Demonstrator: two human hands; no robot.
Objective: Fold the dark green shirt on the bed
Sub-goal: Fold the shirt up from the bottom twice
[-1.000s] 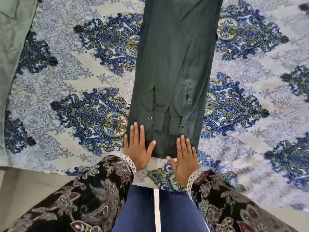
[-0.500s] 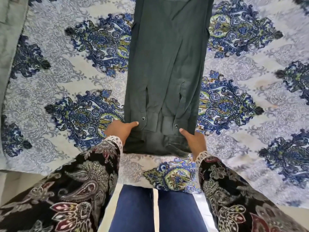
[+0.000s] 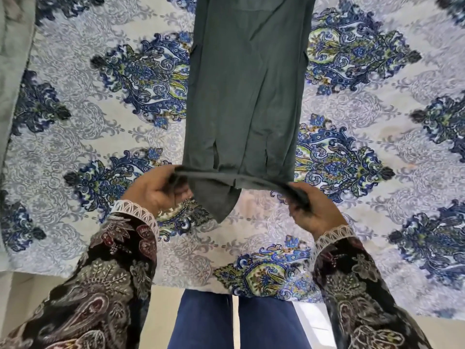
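Dark green shirt lies lengthwise as a narrow strip on the patterned bedspread — its near end raised. Left hand and right hand each pinch a corner, the edge taut between them — a rounded flap hanging below.

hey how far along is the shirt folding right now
Done: the shirt already lies as a narrow strip on the bedspread, sides and sleeves folded in. In hand: the left hand and right hand each grip a corner of the near end, lifted off the bed. Left: carrying that end up over the strip and flattening it, probably once or twice.
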